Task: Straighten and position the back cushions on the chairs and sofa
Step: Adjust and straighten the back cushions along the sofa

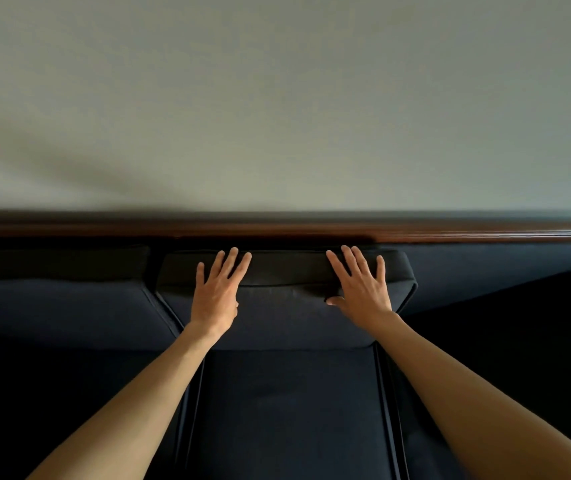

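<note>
A dark navy back cushion [287, 306] stands upright in the middle of the sofa, leaning against the backrest. My left hand [220, 292] lies flat on its top left edge with straight, spread fingers. My right hand [358, 284] lies flat on its top right edge, fingers straight, with the thumb pressed into the front face. Below the cushion lies the middle seat cushion [287, 410]. A second back cushion [55, 306] stands to the left, close beside the middle one.
A dark wooden rail [450, 233] runs along the top of the sofa back, with a pale wall [277, 98] behind it. To the right of the middle cushion the sofa back [485, 271] shows bare, and a dark shape fills the far right.
</note>
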`<state>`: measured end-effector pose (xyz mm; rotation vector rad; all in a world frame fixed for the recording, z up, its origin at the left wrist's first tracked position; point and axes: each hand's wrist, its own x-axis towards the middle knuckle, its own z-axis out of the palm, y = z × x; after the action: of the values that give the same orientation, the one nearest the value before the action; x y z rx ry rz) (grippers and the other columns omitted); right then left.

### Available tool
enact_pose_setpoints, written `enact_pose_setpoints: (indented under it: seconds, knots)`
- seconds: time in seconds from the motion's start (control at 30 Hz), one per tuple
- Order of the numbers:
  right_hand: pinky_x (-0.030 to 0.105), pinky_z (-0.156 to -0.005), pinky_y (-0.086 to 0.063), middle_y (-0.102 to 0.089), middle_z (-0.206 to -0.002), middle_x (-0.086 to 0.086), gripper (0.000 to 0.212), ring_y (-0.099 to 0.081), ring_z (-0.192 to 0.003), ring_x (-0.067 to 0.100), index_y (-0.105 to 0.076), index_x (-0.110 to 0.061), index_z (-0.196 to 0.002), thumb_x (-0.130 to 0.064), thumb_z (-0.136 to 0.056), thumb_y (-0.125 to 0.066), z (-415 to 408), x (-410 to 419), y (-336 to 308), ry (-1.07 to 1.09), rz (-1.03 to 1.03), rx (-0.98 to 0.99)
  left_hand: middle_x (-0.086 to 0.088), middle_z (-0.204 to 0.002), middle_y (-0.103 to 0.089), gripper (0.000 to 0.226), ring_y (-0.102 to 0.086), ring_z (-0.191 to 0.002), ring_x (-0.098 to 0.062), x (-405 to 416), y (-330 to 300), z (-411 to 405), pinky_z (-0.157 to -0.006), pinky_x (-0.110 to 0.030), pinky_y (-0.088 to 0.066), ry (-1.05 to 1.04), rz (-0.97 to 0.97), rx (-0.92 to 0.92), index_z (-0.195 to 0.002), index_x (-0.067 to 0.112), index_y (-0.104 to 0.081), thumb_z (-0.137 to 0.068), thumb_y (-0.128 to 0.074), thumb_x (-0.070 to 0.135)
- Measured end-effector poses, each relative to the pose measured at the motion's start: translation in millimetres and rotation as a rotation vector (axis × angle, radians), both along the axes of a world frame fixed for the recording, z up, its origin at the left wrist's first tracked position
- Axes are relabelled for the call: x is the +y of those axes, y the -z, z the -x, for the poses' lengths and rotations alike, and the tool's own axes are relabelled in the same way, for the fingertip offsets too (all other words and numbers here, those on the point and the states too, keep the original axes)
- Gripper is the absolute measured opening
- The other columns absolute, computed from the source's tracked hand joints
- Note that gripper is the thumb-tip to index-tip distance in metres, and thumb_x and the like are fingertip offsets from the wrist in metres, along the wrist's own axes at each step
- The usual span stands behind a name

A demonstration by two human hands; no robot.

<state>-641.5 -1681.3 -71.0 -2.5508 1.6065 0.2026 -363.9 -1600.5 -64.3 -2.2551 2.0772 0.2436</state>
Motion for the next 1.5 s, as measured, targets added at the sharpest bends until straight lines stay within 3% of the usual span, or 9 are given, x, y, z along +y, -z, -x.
enact_pose_setpoints:
  seconds: [0.17,0.3,0.4,0.5,0.57,0.73,1.07,1.23,1.5]
  knots:
    - [0.061,-0.118,-0.003,-0.004,-0.164,0.004,0.098,0.004,-0.152,0.022,0.009,-0.031,-0.156,-0.055,-0.09,-0.059,-5.9,-32.9,-3.1,0.002,-0.077,0.051,0.001,-0.164,0.005,0.092,0.005,-0.151,-0.021,-26.5,-7.3,-13.3,-0.121,-0.051,-0.01,0.052,-0.081,0.046,-0.154,0.036,0.003,-0.093,-0.064,0.021]
    - [0.063,-0.117,-0.004,-0.001,-0.165,0.004,0.096,0.006,-0.152,0.024,0.012,-0.03,-0.155,-0.053,-0.092,-0.057,-8.8,-30.4,0.7,0.055,-0.071,0.098,-0.003,-0.165,0.005,0.087,0.004,-0.151,-0.026,-20.3,-4.1,-4.9,-0.12,-0.054,-0.012,0.068,-0.051,0.016,-0.155,0.029,0.004,-0.095,-0.059,0.017]
    - [0.069,-0.115,-0.003,0.011,-0.165,0.006,0.091,0.011,-0.151,0.028,0.014,-0.022,-0.155,-0.032,-0.097,-0.055,-30.6,-5.6,-5.4,0.121,-0.042,0.098,-0.003,-0.164,0.007,0.082,0.007,-0.15,-0.03,-11.7,1.1,13.2,-0.12,-0.058,-0.007,0.048,-0.011,0.019,-0.155,0.023,0.006,-0.098,-0.053,0.019]
    - [0.07,-0.111,0.01,0.018,-0.164,0.004,0.101,0.018,-0.15,0.03,0.016,-0.026,-0.155,-0.012,-0.088,-0.059,-53.0,33.9,3.4,-0.006,0.022,-0.004,-0.001,-0.164,0.011,0.084,0.013,-0.15,-0.029,-12.3,3.3,44.6,-0.12,-0.057,0.0,0.083,-0.001,0.084,-0.155,0.024,0.007,-0.096,-0.052,0.018]
    - [0.065,-0.112,0.016,0.017,-0.165,0.001,0.109,0.02,-0.15,0.028,0.016,-0.032,-0.154,-0.016,-0.082,-0.063,-53.2,45.5,14.4,-0.057,0.032,-0.027,0.001,-0.163,0.016,0.094,0.017,-0.149,-0.026,-9.0,7.6,53.7,-0.12,-0.053,0.005,0.116,-0.01,0.088,-0.154,0.026,0.011,-0.091,-0.056,0.014]
    - [0.047,-0.12,0.007,0.004,-0.166,-0.003,0.1,0.004,-0.152,0.017,0.001,-0.027,-0.157,-0.022,-0.079,-0.061,-7.9,12.1,13.5,-0.012,0.048,-0.049,0.003,-0.164,0.011,0.106,0.01,-0.151,-0.02,-6.1,8.1,1.7,-0.121,-0.044,0.001,0.065,-0.044,0.051,-0.155,0.026,0.008,-0.079,-0.065,0.019]
    - [0.053,-0.121,0.006,0.021,-0.164,0.003,0.101,0.02,-0.15,0.022,0.012,-0.021,-0.156,-0.028,-0.086,-0.061,14.2,-2.1,-17.4,0.129,-0.207,0.051,0.002,-0.161,0.023,0.091,0.018,-0.149,-0.02,-6.4,-9.5,-54.8,-0.12,-0.048,0.003,-0.098,-0.269,0.053,-0.153,0.021,0.016,-0.092,-0.052,0.023]
    - [0.058,-0.12,0.0,0.007,-0.165,0.009,0.089,0.01,-0.152,0.026,0.0,-0.016,-0.157,-0.023,-0.091,-0.059,4.0,6.0,-44.0,0.099,-0.283,0.062,-0.005,-0.164,0.011,0.079,0.004,-0.151,-0.024,-5.0,-21.3,-41.0,-0.121,-0.05,-0.011,-0.124,-0.251,0.061,-0.155,0.015,0.008,-0.099,-0.047,0.026]
    - [0.056,-0.118,-0.013,-0.024,-0.159,0.007,0.065,-0.013,-0.149,0.024,-0.034,-0.016,-0.15,-0.014,-0.089,-0.054,20.2,39.6,-112.6,0.138,-0.279,-0.201,-0.009,-0.162,-0.016,0.067,-0.017,-0.149,-0.025,-12.6,-84.4,60.9,-0.117,-0.046,-0.026,0.051,-0.148,0.15,-0.155,0.016,-0.014,-0.099,-0.049,0.03]
